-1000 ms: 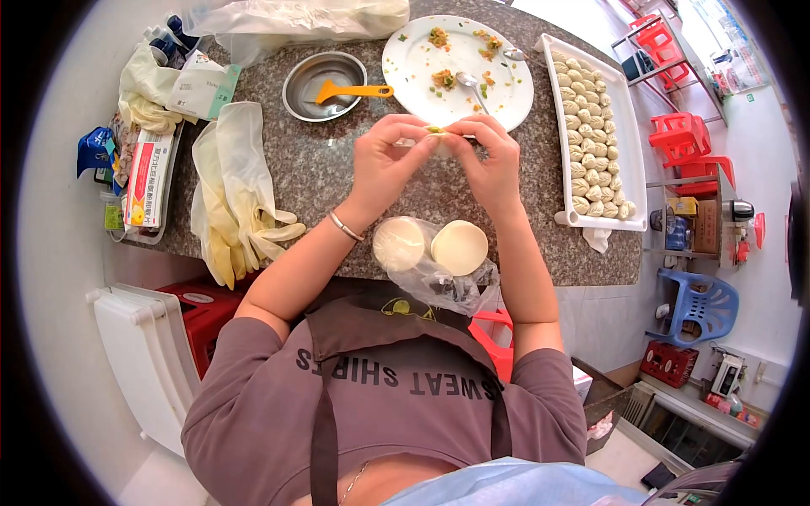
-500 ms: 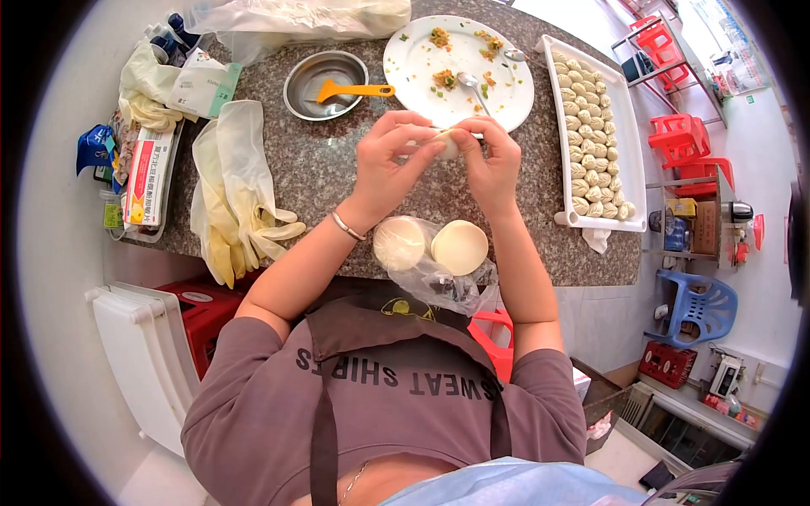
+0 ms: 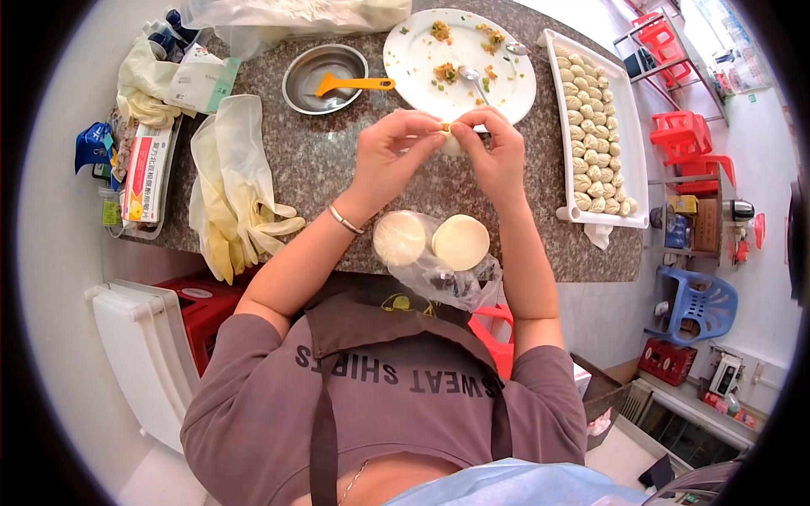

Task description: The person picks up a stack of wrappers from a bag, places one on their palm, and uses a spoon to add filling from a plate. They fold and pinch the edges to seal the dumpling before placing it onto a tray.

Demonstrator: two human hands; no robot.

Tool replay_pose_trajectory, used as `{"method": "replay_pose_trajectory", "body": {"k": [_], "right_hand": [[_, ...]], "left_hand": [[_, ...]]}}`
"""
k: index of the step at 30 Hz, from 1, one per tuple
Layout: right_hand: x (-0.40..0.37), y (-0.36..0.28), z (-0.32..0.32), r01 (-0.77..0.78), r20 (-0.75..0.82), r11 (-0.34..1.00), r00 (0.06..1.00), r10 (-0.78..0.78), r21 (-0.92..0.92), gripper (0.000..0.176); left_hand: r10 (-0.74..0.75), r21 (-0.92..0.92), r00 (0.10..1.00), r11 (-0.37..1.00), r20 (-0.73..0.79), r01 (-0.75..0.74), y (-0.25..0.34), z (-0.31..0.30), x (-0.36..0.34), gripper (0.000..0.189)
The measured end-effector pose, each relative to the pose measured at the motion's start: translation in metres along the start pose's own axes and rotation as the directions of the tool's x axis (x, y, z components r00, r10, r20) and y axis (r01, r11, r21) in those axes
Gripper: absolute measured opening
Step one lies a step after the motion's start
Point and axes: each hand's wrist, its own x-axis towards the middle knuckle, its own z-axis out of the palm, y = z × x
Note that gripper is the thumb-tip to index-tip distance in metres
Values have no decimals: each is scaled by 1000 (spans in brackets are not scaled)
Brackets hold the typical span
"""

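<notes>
My left hand [image 3: 393, 156] and my right hand [image 3: 494, 158] meet above the table, just in front of the white plate. Thumbs and forefingers of both pinch the top edge of a small pale dumpling [image 3: 452, 145], which is partly hidden by the fingers. Closer to my body lie two stacks of round dough wrappers [image 3: 461, 243] on a clear plastic bag [image 3: 447, 287]. The oval plate [image 3: 409, 84] carries smears of chopped filling [image 3: 445, 72] and two metal spoons [image 3: 472, 78]. To the right, rows of pleated dumplings [image 3: 595, 143] fill much of a white tray [image 3: 639, 181].
A metal bowl [image 3: 291, 88] with an orange-handled scraper [image 3: 359, 83] stands left of the plate. Pale gloves [image 3: 240, 169] lie on the left of the granite table [image 3: 325, 160], beside boxes [image 3: 145, 181]. A plastic bag [image 3: 295, 17] lies at the back.
Both hands stay pinched on the dumpling, with fingers shifted slightly along its edge. The fingertips have drawn a little closer together. Otherwise only the view has moved slightly.
</notes>
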Motion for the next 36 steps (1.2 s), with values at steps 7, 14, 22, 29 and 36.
{"method": "replay_pose_trajectory", "body": {"k": [7,14,22,29,36], "right_hand": [[-1,-8,3,56,5,997,998,-56,-56,8],[-4,2,4,-125,-50,990,990,129,64,6],[2,-4,-1,25,91,994,996,-15,-104,9],[-2,-9,6,66,37,988,997,-62,-139,8],[-4,2,6,-102,-17,995,995,102,-2,9]], "left_hand": [[11,79,998,997,-55,-6,5,0,0,17],[-17,177,999,984,-34,22,0,-2,1,12],[82,156,997,984,3,-81,-2,-3,0,11],[-11,111,999,994,-52,17,4,0,0,13],[-136,60,991,989,2,136,-5,-4,2,12]]}}
